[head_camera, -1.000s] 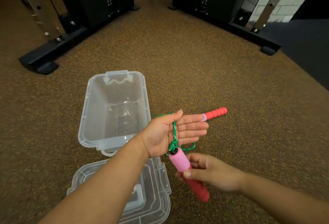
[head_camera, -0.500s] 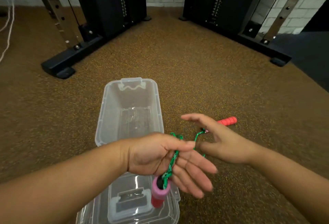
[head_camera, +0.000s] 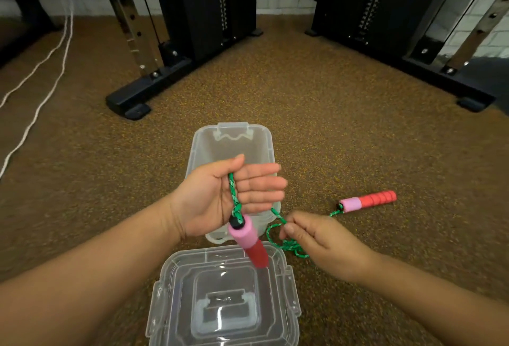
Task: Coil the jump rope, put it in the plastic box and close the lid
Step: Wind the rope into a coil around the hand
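Observation:
My left hand [head_camera: 220, 197] is held palm up over the near end of the clear plastic box [head_camera: 201, 142], which stands open on the floor. The green jump rope [head_camera: 233, 194] runs across that palm under the thumb, and one pink and red handle [head_camera: 248, 238] hangs from it below the hand. My right hand [head_camera: 316, 238] pinches the rope just right of the box, with a small green tangle under it. The second handle [head_camera: 367, 201] lies on the floor to the right. The clear lid [head_camera: 225, 299] lies flat in front of the box.
Brown speckled floor [head_camera: 330, 125] all around. A black gym machine base [head_camera: 143, 92] stands at the back left and another black machine base [head_camera: 440, 81] at the back right. A white cord [head_camera: 46, 81] trails along the floor at the far left.
My left hand has turned palm up and risen over the box, with the handle hanging below. My right hand has dropped nearer and closed on the rope.

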A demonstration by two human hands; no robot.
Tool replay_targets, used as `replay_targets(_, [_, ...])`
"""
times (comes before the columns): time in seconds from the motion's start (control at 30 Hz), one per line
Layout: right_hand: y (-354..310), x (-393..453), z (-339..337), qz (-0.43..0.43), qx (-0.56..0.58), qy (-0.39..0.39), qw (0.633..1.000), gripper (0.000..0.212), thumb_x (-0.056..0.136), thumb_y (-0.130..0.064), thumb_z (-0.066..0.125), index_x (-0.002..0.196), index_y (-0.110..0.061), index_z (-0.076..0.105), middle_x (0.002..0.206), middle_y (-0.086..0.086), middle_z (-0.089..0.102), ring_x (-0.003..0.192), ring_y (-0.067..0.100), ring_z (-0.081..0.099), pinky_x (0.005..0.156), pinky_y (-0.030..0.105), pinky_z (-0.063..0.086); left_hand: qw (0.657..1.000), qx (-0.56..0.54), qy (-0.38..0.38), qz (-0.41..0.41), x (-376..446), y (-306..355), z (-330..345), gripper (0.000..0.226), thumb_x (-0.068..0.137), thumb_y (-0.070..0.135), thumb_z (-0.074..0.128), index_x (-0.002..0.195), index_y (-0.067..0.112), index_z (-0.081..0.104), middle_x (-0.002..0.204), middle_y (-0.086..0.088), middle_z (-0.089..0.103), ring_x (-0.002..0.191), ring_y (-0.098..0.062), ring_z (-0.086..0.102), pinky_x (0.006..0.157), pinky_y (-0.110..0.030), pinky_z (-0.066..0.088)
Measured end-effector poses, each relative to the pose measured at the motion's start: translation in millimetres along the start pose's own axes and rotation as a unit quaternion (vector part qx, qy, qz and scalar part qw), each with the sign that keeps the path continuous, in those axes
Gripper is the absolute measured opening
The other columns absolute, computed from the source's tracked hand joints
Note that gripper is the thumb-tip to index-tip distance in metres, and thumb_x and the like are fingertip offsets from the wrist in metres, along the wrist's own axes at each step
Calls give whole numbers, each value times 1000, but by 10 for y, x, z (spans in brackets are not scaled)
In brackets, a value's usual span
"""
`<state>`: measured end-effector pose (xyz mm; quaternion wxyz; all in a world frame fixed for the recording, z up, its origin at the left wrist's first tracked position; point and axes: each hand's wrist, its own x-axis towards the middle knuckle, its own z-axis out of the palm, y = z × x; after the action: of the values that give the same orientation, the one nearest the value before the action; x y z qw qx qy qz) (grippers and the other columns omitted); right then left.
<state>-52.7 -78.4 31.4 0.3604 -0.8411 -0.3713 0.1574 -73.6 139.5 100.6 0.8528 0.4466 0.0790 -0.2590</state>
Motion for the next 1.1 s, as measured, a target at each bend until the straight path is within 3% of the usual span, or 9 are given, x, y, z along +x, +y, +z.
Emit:
replay_targets(0.13, [-156, -56, 79, -73, -131, -19, 988, 31, 97, -48, 25, 86, -27, 44, 76, -12, 53, 70, 10, 51, 63, 30, 40, 998, -36, 54, 20, 63, 5, -49, 53, 96, 34, 27, 105, 1, 68, 102, -17, 73, 92, -26, 71, 87, -37, 52])
replay_targets(0.27, [-389, -83, 43, -127, -168, -28, 977, 30, 98, -45, 29, 78, -24, 38, 68, -10, 45, 61, 16, 46, 58, 26, 27, 995, -66, 63, 30, 101, 33, -77, 61, 98, 39, 22, 112, -1, 65, 117, -21, 66, 107, -28, 66, 92, -38, 51])
replay_targets(0.43, [-674, 10, -80, -141, -123, -31, 982, 27, 96, -47, 35, 75, -31, 30, 63, -14, 37, 58, 11, 41, 59, 32, 39, 995, -64, 70, 9, 116, 45, -109, 81, 93, 59, 15, 122, -4, 55, 124, -25, 61, 115, -32, 59, 99, -40, 45])
replay_targets(0.57, [-863, 208, -366, -105, 37, -13, 994, 24, 94, -40, 44, 76, -29, 55, 74, -26, 59, 69, 0, 58, 64, 22, 47, 997, 40, 53, -24, 112, 10, -113, 92, 89, 66, 6, 114, -3, 62, 105, -23, 70, 96, -30, 69, 86, -36, 52])
replay_targets(0.63, [-880, 346, -516, -86, 83, 6, 993, 27, 93, -37, 47, 79, -21, 63, 78, -9, 68, 73, 4, 63, 69, 24, 52, 991, 120, 33, -41, 118, -12, -111, 96, 89, 67, 2, 105, -3, 66, 92, -23, 71, 84, -30, 69, 84, -38, 51])
replay_targets(0.73, [-832, 573, -706, -63, 48, 39, 996, 28, 95, -34, 48, 74, -22, 62, 63, -5, 58, 59, 2, 49, 58, 20, 41, 970, 230, -33, -74, 132, -26, -108, 105, 83, 70, -6, 111, -4, 64, 94, -25, 69, 89, -34, 66, 93, -44, 44])
replay_targets(0.87, [-662, 803, -775, -7, 32, 21, 999, 28, 97, -33, 46, 75, -22, 61, 53, -8, 39, 45, 0, 35, 46, 14, 30, 950, 270, -114, -112, 143, -32, -104, 113, 78, 74, -10, 113, -6, 62, 82, -17, 72, 76, -29, 67, 91, -43, 43])
replay_targets(1.0, [-429, 916, -652, 30, 36, -3, 999, 30, 96, -35, 46, 71, -25, 57, 59, 1, 41, 52, 11, 37, 49, 24, 32, 945, 277, -146, -97, 106, -32, -68, 86, 88, 64, 14, 112, -2, 64, 72, -9, 73, 58, -19, 67, 68, -28, 52])
replay_targets(1.1, [-319, 875, -463, 66, 133, 11, 989, 30, 98, -32, 45, 72, -23, 57, 60, 7, 38, 52, 12, 35, 47, 22, 33, 948, 291, -114, -58, 68, -14, -21, 54, 96, 42, 31, 112, 2, 64, 56, -2, 67, 39, -10, 56, 47, -17, 46])
